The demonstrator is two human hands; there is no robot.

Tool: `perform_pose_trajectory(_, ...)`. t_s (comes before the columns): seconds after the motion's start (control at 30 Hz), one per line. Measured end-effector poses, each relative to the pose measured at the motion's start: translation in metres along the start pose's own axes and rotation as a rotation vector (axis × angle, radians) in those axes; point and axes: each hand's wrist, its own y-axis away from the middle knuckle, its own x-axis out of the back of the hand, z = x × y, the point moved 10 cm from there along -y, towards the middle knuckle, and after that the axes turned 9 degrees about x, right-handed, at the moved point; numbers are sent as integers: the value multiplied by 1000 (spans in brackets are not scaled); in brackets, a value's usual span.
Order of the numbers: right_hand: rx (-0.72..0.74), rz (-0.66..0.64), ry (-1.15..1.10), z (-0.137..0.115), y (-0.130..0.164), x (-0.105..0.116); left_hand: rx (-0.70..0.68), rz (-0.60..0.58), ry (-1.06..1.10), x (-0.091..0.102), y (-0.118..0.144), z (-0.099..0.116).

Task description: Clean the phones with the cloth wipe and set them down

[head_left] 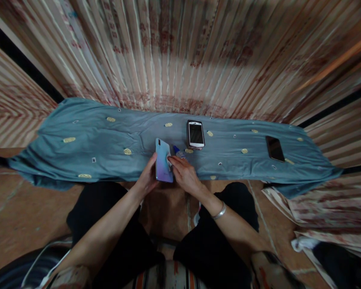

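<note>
Wiping the iridescent phone (163, 162) over the blue cloth (108, 148), the left hand (149, 180) is gripping its edge while the right hand (183, 174) is pressing a small wipe (169, 159); next, probably firmer strokes downward.

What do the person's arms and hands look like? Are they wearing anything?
Both forearms are bare, with no gloves on the left hand or right hand. A silver bangle circles the right wrist. Patterned short sleeves show near the picture's bottom edge.
</note>
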Motion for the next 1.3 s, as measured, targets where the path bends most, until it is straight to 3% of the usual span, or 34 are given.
perform_pose_trajectory(0.53, 0, -13, -16, -2, 1, 1, -17, -49, -46, -4, -1, 4)
perform_pose_trajectory(0.87, -28, 28, -37, 8, 2, 3, -16, -70, -96, -5, -3, -7)
perform_pose_trajectory(1.3, -30, 23, -90, 2, 4, -1, -59, 2, -71, 10, -7, 12)
